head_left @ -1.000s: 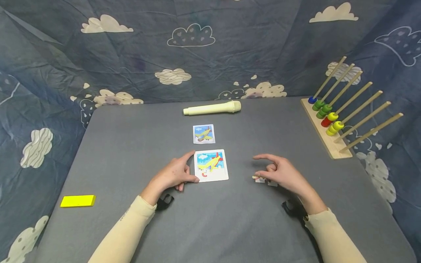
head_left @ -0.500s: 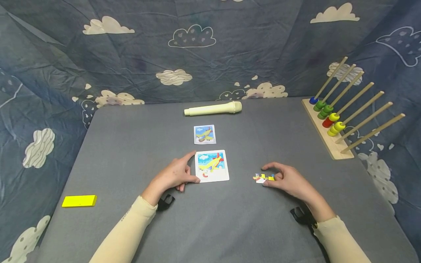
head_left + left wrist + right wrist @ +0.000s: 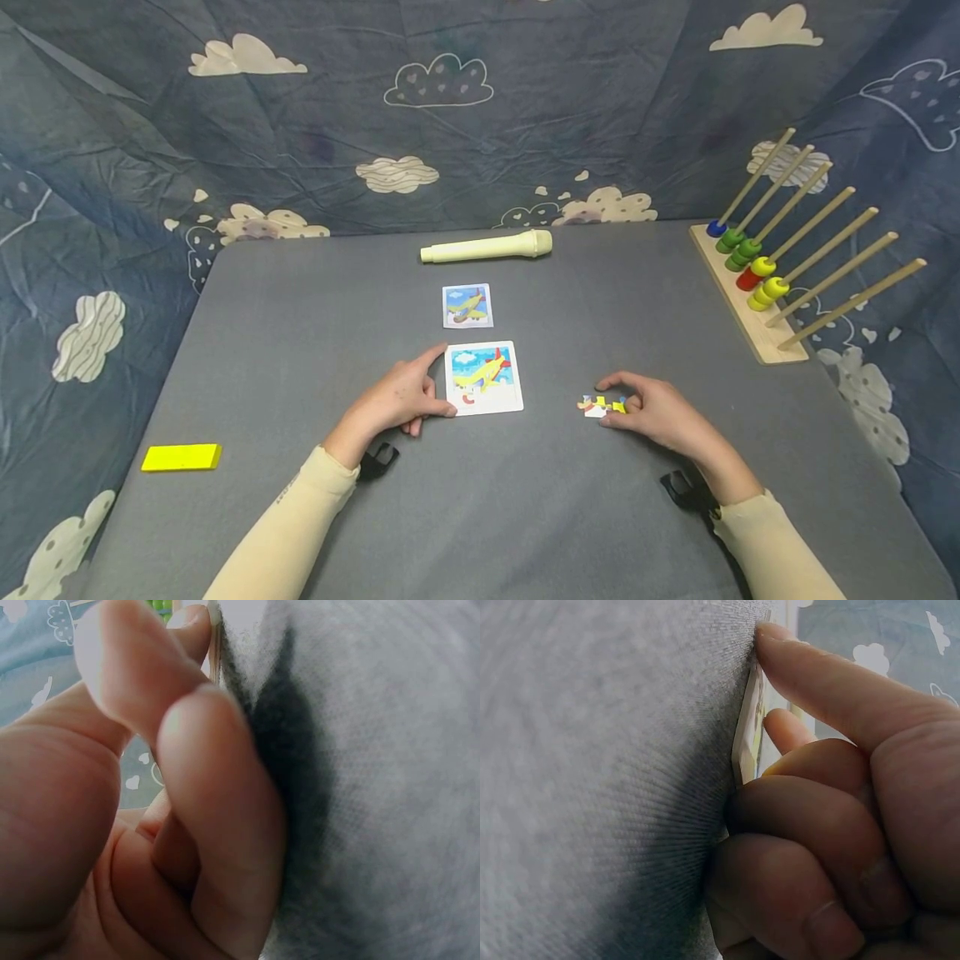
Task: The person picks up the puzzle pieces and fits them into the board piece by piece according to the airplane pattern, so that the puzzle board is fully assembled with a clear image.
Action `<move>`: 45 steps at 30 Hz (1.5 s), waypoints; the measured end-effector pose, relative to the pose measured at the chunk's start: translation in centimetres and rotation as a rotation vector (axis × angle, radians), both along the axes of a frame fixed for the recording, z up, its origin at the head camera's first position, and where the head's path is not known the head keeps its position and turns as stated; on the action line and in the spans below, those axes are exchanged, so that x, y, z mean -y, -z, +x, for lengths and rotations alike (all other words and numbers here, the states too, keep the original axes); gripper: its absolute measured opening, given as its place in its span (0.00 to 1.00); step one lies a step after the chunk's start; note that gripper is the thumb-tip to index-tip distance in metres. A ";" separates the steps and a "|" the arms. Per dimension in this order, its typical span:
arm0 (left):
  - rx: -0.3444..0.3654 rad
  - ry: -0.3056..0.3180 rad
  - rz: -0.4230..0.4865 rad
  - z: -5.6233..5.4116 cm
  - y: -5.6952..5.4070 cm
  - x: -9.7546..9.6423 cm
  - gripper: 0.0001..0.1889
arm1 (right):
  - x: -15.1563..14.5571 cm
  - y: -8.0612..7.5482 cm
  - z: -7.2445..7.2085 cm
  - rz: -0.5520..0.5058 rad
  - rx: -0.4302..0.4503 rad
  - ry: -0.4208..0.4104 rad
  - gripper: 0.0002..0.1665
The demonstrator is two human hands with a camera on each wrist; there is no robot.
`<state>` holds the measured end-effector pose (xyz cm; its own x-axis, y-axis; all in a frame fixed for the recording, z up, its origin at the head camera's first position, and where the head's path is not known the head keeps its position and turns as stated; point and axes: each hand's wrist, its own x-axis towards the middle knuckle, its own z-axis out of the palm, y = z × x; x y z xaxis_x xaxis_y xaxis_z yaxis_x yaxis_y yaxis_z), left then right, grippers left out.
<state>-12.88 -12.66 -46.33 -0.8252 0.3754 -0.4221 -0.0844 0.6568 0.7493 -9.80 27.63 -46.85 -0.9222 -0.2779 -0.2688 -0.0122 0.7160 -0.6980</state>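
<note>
A square, white-bordered puzzle board (image 3: 484,402) with a yellow airplane picture lies mid-table. At its left side, my left hand (image 3: 397,396) holds it between the index finger, at the upper corner, and the thumb, at the lower one. That hand's other fingers are curled under, close over the cloth in the left wrist view. To the right, several small flat puzzle pieces (image 3: 597,408) lie on the table. My right hand (image 3: 663,412) has its thumb right at their near edge and its index finger arched beyond them. The right wrist view shows the pieces' thin edge (image 3: 742,746) beside the thumb.
A small airplane picture card (image 3: 467,307) lies beyond the board, and a cream toy microphone (image 3: 487,247) beyond that. A yellow block (image 3: 181,457) is at the left. A wooden peg stand (image 3: 780,348) with coloured beads stands at the right. Cloud-print cloth (image 3: 525,108) hangs behind.
My right hand has drawn back to the right and slightly nearer, uncovering the puzzle pieces, then stayed put. My left hand and the board have kept their places.
</note>
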 end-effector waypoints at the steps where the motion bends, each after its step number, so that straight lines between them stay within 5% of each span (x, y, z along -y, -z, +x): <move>1: 0.000 -0.001 0.000 0.0 0.0 0.0 0.58 | 0.0 0.0 0.0 -0.001 -0.005 -0.001 0.28; 33: -0.018 -0.001 -0.002 0.1 0.1 0.0 0.58 | 0.8 0.1 0.1 0.097 -0.119 -0.013 0.17; 45: -0.009 -0.006 -0.002 0.1 0.1 -0.1 0.58 | 10.3 -1.4 -2.6 0.051 -0.281 -0.259 0.14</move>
<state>-12.82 -12.53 -46.43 -0.8309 0.3699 -0.4156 -0.0815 0.6580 0.7486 -12.38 17.33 -45.42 -0.8630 -0.5041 -0.0350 -0.3832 0.6980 -0.6049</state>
